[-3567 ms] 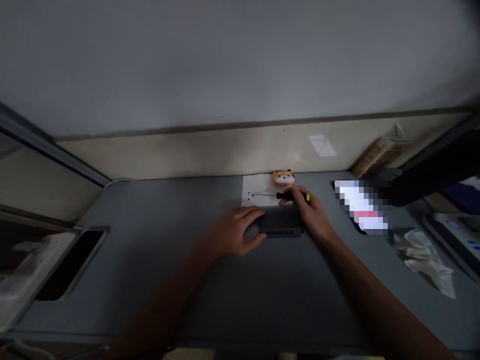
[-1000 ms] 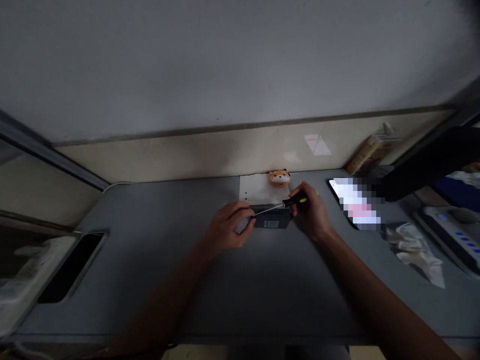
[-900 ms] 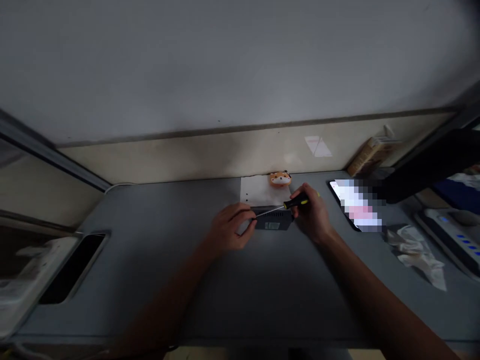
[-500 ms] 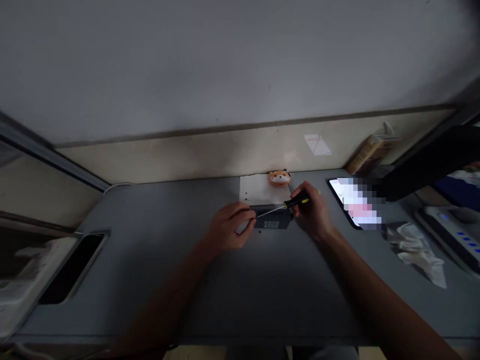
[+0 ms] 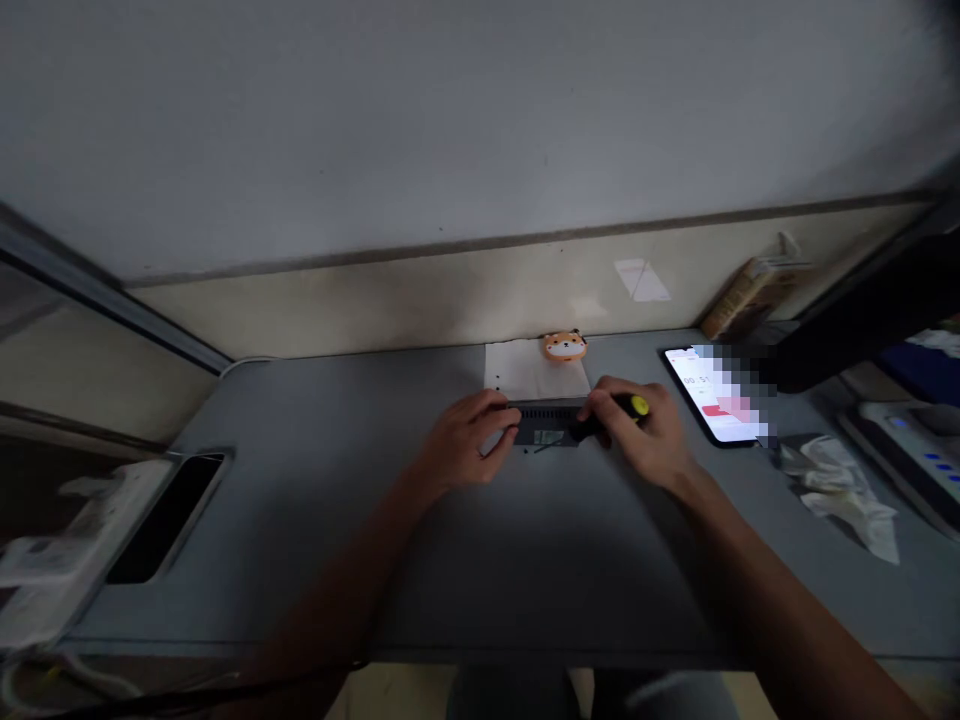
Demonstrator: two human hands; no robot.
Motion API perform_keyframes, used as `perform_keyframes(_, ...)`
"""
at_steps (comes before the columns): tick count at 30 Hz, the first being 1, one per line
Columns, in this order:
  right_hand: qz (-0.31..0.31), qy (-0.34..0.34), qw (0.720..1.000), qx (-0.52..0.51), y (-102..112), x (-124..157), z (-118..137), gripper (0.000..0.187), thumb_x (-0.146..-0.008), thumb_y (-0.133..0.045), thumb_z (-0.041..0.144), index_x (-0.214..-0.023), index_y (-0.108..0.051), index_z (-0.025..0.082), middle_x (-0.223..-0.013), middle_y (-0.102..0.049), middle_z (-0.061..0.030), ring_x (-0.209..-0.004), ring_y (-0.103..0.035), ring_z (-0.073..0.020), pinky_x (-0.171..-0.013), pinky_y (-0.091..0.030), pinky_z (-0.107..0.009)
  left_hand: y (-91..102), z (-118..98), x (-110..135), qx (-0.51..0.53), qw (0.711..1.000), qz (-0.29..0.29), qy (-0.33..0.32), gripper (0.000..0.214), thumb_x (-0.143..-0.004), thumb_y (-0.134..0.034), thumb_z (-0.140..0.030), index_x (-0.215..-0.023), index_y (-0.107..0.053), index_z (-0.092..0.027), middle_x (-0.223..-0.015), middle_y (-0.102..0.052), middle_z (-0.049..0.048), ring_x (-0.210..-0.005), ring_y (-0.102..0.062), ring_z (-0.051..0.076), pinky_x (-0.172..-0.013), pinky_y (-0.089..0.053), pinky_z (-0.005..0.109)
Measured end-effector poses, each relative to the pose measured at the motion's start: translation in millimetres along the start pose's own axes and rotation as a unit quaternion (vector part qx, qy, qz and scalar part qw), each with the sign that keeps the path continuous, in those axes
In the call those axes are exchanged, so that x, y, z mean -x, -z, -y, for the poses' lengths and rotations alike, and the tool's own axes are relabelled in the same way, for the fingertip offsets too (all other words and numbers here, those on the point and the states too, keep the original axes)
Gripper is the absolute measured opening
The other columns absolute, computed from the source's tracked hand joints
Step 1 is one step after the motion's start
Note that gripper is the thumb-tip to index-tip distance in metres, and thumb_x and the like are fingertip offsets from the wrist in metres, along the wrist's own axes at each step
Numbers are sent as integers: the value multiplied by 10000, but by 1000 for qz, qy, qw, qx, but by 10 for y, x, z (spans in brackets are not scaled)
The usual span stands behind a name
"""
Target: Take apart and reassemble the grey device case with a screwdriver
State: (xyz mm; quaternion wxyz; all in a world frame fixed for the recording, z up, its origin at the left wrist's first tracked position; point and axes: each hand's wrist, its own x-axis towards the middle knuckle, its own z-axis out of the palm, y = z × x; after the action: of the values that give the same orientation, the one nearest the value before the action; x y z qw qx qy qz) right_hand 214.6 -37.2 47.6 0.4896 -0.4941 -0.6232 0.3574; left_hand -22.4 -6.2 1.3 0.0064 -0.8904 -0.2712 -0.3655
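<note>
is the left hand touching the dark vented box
Touching. In the head view, the left hand grips the left end of the dark vented box between thumb and fingers.

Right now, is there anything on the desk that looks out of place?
Yes: a tiny dark piece, perhaps a screw, lies on the desk by the tip of the screwdriver, apart from two similar ones on the white paper.
</note>
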Motion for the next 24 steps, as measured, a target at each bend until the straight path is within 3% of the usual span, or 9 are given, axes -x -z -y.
perform_keyframes(5,28,60,996,65,-85,31,10,390,-885,-609,469,-581,-641,227,-477,-533,34,-458,-430,-105,-514,-333,-273,-5,-4,5,-12,1000,-7,-1,115,-952,-527,-163,-992,-623,-209,-918,-674,48,-789,-670,154,-725,-569,277)
perform_keyframes(11,41,45,997,45,-106,34,7,381,-895,-607,468,-606,-654,223,-470,-539,33,-456,-469,-109,-501,-340,-265,-21,-39,-8,-46,997,-59,-12,131,-945,-555,-152,-1033,-631,-212,-979,-719,62,-871,-702,184,-787,-564,316)
perform_keyframes(16,-43,-4,997,-68,5,-12,-43,454,-848,-638,581,-576,-655,218,-476,-538,15,-400,-465,-115,-462,-338,-287,-33,-64,-34,-38,998,-44,-38,147,-962,-573,-140,-1074,-631,-215,-1060,-757,57,-925,-722,180,-836,-544,322)
perform_keyframes(21,-183,-18,969,-167,178,-135,-163,434,-832,-624,566,-565,-617,224,-470,-499,13,-352,-377,-96,-406,-249,-287,39,6,-17,-38,999,-27,-6,168,-916,-515,-122,-990,-635,-213,-976,-748,60,-861,-705,196,-794,-525,350)
perform_keyframes(24,-227,-21,957,-182,225,-196,-218,455,-802,-631,599,-538,-576,232,-429,-457,18,-340,-336,-93,-389,-199,-283,103,38,-12,-61,998,-19,-3,173,-854,-502,-119,-931,-625,-214,-914,-726,58,-820,-686,206,-766,-507,364)
